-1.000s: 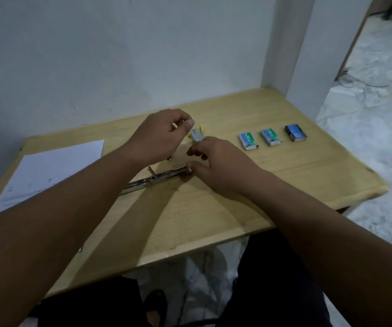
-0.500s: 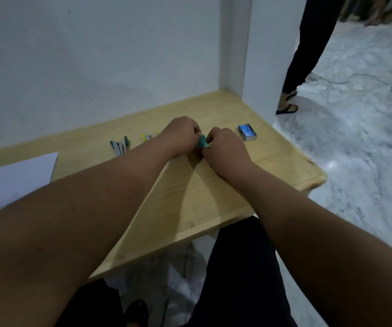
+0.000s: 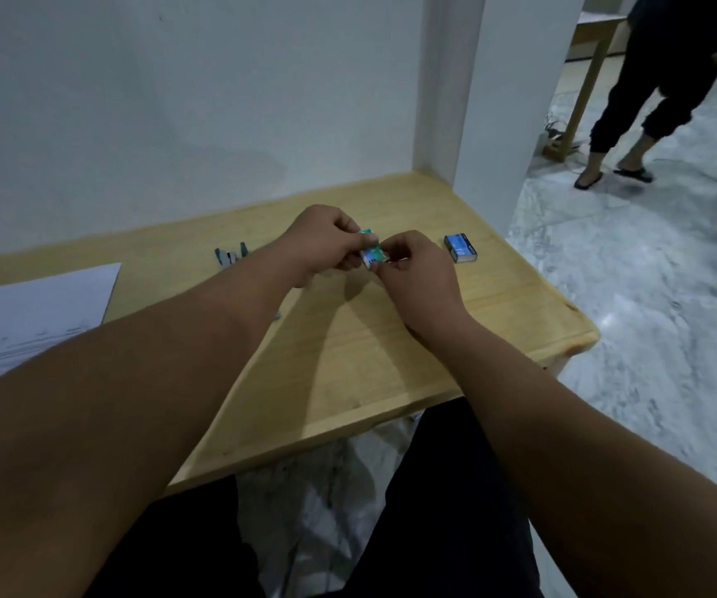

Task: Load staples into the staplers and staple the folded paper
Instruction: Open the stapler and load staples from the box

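A small green staple box (image 3: 373,255) is held just above the wooden table (image 3: 391,360), pinched between both hands. My left hand (image 3: 326,246) grips its left and top side. My right hand (image 3: 412,274) holds its right end with the fingertips. A dark blue staple box (image 3: 460,248) lies flat on the table to the right of my hands. A green-and-white stapler (image 3: 231,255) lies behind my left forearm, partly hidden. A white sheet of paper (image 3: 33,308) lies at the table's left end.
A white wall and a pillar (image 3: 477,101) bound the table at the back and back right. The table's right edge drops to a marble floor (image 3: 650,317). Another person's legs (image 3: 632,101) stand on that floor at the far right.
My hands left the opened stapler and moved right to the green staple box, which is now lifted off the table. The view swung right, and the other person walked farther away.
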